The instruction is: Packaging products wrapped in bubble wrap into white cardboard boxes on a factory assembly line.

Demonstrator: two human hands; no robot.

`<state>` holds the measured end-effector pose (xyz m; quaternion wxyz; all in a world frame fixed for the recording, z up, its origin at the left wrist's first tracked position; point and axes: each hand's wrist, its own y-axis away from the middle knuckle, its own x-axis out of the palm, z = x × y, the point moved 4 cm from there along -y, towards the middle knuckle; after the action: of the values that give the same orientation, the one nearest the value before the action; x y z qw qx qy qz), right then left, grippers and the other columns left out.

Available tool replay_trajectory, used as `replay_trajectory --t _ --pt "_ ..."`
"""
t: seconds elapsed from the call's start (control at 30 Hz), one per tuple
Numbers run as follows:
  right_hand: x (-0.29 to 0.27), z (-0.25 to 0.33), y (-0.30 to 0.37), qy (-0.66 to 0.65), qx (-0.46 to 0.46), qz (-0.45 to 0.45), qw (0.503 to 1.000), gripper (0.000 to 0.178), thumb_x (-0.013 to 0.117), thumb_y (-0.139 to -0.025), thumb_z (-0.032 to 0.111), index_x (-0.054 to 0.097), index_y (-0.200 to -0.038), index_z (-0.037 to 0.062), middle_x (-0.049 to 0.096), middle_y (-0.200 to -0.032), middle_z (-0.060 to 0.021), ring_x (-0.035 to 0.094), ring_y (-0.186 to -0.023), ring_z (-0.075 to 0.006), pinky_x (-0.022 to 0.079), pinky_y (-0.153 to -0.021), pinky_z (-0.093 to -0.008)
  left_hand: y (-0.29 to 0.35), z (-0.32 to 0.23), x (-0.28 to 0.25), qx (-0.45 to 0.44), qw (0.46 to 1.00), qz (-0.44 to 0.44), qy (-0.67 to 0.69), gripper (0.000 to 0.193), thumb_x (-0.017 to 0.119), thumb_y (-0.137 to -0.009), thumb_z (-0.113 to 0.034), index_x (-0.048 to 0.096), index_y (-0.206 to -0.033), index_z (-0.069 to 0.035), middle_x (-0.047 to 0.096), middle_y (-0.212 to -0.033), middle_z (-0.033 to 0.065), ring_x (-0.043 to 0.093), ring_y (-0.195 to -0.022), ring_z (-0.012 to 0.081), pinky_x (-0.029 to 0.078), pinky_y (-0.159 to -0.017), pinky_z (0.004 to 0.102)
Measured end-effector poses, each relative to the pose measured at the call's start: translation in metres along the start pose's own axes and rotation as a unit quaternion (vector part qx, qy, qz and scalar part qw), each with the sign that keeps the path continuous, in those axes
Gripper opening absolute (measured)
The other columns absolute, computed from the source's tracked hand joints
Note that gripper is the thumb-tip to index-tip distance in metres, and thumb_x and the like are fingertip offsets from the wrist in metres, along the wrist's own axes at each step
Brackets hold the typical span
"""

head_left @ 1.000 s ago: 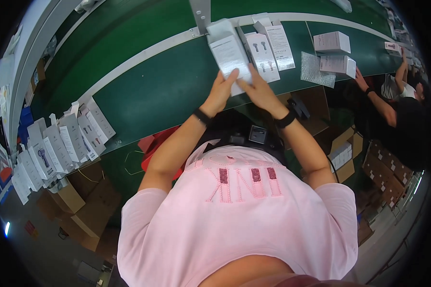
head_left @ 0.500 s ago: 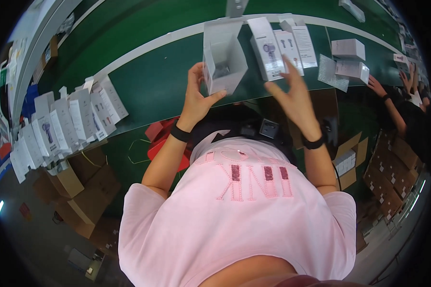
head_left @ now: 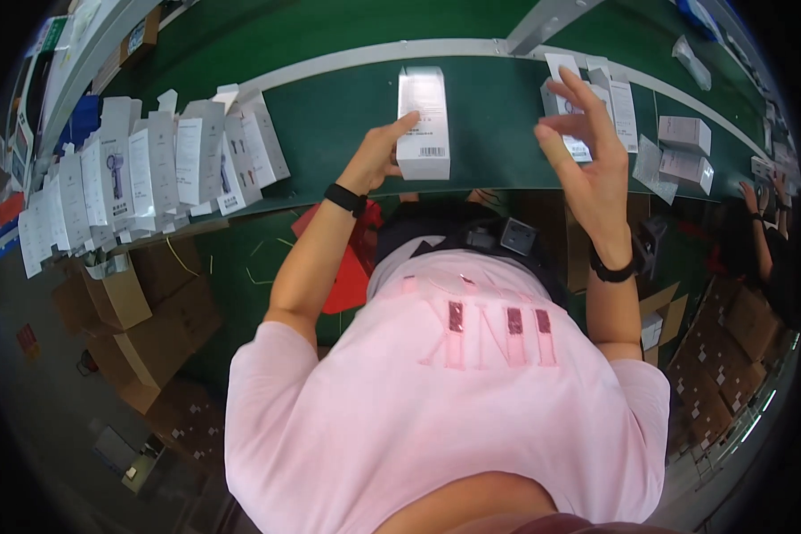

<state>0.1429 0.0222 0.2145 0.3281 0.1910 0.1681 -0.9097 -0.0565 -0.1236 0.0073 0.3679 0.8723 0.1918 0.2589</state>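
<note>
White box (head_left: 424, 133) near the far middle of the desk (head_left: 498, 125), directly ahead of the wearer. Left hand (head_left: 383, 153) pinches it at its left side, thumb over the printed face; black band on the wrist. That face carries lines of small dark print, too fine to read, and a barcode at the near end. Right hand (head_left: 596, 169) spread wide, fingers apart, in front of the boxes (head_left: 626, 116) on the right; it hides part of their printing, and whether a fingertip touches them I cannot tell. On the left, a slanting row of boxes (head_left: 160, 160), several with flaps up; some show a purple handheld device, others lines of text. Farther right, a bubble-wrap sheet (head_left: 647, 160) beside two boxes (head_left: 685, 133); near them, a co-worker's hand (head_left: 750, 198). A metal post (head_left: 552, 22) rises at the desk's far edge. Below the desk, a red object (head_left: 347, 271) and open brown cartons (head_left: 125, 303). Wearer's pink shirt (head_left: 454, 409) bears large sequinned letters.
</note>
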Motion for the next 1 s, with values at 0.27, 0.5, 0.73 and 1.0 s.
replay_trajectory --t 0.27,0.5,0.73,1.0 --pt "0.018 -0.025 0.016 0.041 0.136 0.02 0.99 0.048 0.066 -0.086 0.014 0.053 -0.132 0.0086 0.065 -0.108 -0.0111 0.063 -0.084 -0.0146 0.05 -0.074 -0.0289 0.011 -0.011 -0.03 0.024 1.0 0.007 0.005 0.07 0.055 -0.087 -0.06 0.054 -0.127 -0.002 0.064 -0.113 0.0127 0.065 -0.1 0.0254 0.053 -0.08 0.047" --pt "0.042 -0.026 0.014 0.067 0.173 0.056 0.981 0.047 0.066 -0.087 0.012 0.053 -0.132 0.0074 0.065 -0.11 -0.0098 0.062 -0.086 -0.0124 0.048 -0.079 -0.0268 0.021 -0.003 -0.086 0.037 0.996 0.016 0.083 0.063 0.051 -0.089 -0.059 0.059 -0.122 -0.006 0.066 -0.109 0.01 0.066 -0.096 0.0219 0.055 -0.073 0.0389" --pt "0.007 0.055 -0.032 -0.006 0.008 -0.041 0.999 0.037 0.059 -0.093 0.015 0.055 -0.129 0.0067 0.062 -0.121 -0.0105 0.062 -0.101 -0.0152 0.048 -0.092 -0.0301 0.011 0.039 -0.121 0.019 0.995 -0.044 -0.089 0.046 0.063 -0.089 -0.037 0.06 -0.12 -0.004 0.067 -0.101 0.0058 0.064 -0.09 0.0148 0.052 -0.072 0.0287" --pt "-0.002 0.102 -0.074 0.199 -0.171 -0.088 0.961 0.024 0.056 -0.093 0.008 0.068 -0.113 0.0053 0.07 -0.101 -0.008 0.065 -0.093 -0.0146 0.05 -0.084 -0.0263 0.025 0.07 -0.158 0.108 0.979 0.013 0.171 0.044 0.055 -0.094 -0.032 0.056 -0.122 0.002 0.064 -0.114 0.0099 0.061 -0.102 0.0196 0.047 -0.091 0.0336"
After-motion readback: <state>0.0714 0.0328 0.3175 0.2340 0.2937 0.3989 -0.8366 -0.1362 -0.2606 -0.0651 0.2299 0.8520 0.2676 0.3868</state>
